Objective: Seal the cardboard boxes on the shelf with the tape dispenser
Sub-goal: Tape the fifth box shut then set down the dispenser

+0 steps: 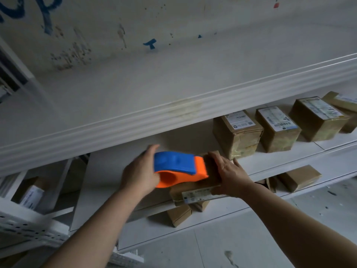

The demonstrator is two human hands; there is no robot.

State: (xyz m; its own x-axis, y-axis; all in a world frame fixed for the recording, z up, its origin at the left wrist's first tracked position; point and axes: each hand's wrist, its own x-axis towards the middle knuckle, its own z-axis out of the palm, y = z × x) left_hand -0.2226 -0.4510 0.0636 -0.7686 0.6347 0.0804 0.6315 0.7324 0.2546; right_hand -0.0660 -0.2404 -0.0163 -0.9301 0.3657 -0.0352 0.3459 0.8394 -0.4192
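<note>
Orange-and-blue tape dispenser (179, 168) sits with its orange nose down on top of the flat cardboard box (193, 191). Box lies at the front lip of the middle shelf (108, 171), near edge hanging a bit past it. Left hand (142, 171) grips the dispenser from the left, wrapped round the orange body, mostly hidden and motion-blurred. Right hand (229, 174) clamps the box: fingers (214, 157) laid over the top toward the far edge, thumb side down the near face by the shipping label (199, 194). Reads as a tape pass under way, can't tell if it's the start or the middle; no tape strip legible on the lid. To do it well: set the roller flat on the seam, pull one steady stroke, run past the end and down the side face so the tape wraps the edge, then tilt onto the blade to cut. Right hand needs to bear down hard, because with that overhang the box can tip or slide off the shelf under the pull. Get those fingers out of the dispenser's path, they sit just beside its nose. Upper shelf (173, 117) hangs close above, so go low on the lift-off. Row of labelled boxes (237, 132) stands further right on the same shelf and looks already taped; more boxes (299, 177) lie on the shelf below.
</note>
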